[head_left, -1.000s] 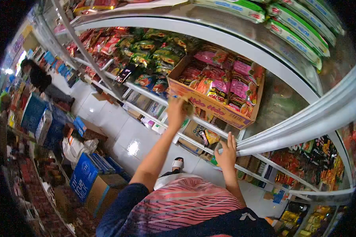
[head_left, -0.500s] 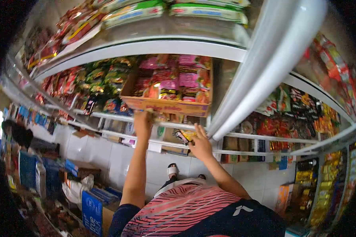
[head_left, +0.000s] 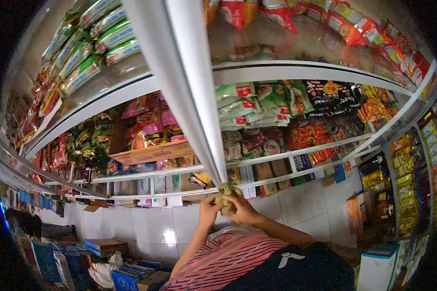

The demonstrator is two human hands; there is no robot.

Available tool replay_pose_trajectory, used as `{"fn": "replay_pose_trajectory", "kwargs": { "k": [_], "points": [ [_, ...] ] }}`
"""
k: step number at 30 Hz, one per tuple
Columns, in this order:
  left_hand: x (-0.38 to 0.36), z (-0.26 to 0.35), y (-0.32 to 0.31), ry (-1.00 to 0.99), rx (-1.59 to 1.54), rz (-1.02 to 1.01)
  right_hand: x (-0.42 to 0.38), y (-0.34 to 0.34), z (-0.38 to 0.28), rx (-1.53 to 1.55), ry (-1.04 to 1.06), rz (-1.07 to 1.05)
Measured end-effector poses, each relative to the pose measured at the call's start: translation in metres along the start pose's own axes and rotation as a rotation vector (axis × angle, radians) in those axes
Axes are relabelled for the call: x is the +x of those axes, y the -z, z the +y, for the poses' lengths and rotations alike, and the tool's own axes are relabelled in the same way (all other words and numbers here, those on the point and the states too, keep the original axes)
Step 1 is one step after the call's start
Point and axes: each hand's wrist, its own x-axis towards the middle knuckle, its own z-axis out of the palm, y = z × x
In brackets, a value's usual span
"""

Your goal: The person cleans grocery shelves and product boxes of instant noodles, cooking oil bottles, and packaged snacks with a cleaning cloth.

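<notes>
A crumpled olive-green cloth [head_left: 225,199] is bunched between my two hands, in front of my chest and close to the white shelf post [head_left: 192,77]. My left hand [head_left: 209,210] grips its left side with bent fingers. From the right, my right hand [head_left: 241,209] is closed around the other side. Just beyond my left hand, a yellow and black packet [head_left: 200,179] lies on the lower shelf. An open cardboard box [head_left: 153,153] of pink noodle packets stands on the shelf above, to the left of the post.
Green and white packets [head_left: 255,104] and red packets [head_left: 311,140] fill the shelf right of the post. Glass shelves with white edges [head_left: 306,72] run across at upper levels. Blue cartons [head_left: 131,276] sit on the floor at lower left, and an orange carton [head_left: 358,213] at right.
My view has turned right, so the post now stands near the middle. My left hand has left the box's front edge and my right hand the shelf edge; both have met at the cloth.
</notes>
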Motion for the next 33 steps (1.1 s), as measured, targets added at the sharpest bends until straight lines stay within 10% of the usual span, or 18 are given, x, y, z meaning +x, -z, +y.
{"fn": "replay_pose_trajectory", "kwargs": {
  "k": [7, 13, 21, 29, 31, 33],
  "points": [
    [0.022, 0.006, -0.031, -0.065, 0.078, -0.091, 0.016, 0.139, 0.054, -0.414, -0.059, 0.248],
    [0.056, 0.012, -0.057, -0.387, 1.023, -0.003, 0.045, 0.156, 0.097, -0.724, -0.329, 0.428],
    [0.065, -0.015, -0.064, -0.299, 1.284, 0.001, 0.091, 0.030, 0.074, -0.505, -0.078, 0.267],
    [0.063, -0.014, -0.059, -0.461, 1.340, 0.091, 0.090, 0.113, 0.135, -0.514, 0.072, 0.253],
    [0.063, -0.018, -0.056, -0.540, 1.330, 0.116, 0.070, 0.140, 0.142, 0.180, -0.328, 0.415],
    [0.062, -0.011, -0.059, -0.461, 1.352, 0.106, 0.046, 0.157, 0.109, -0.704, 0.023, 0.582]
  ]
}}
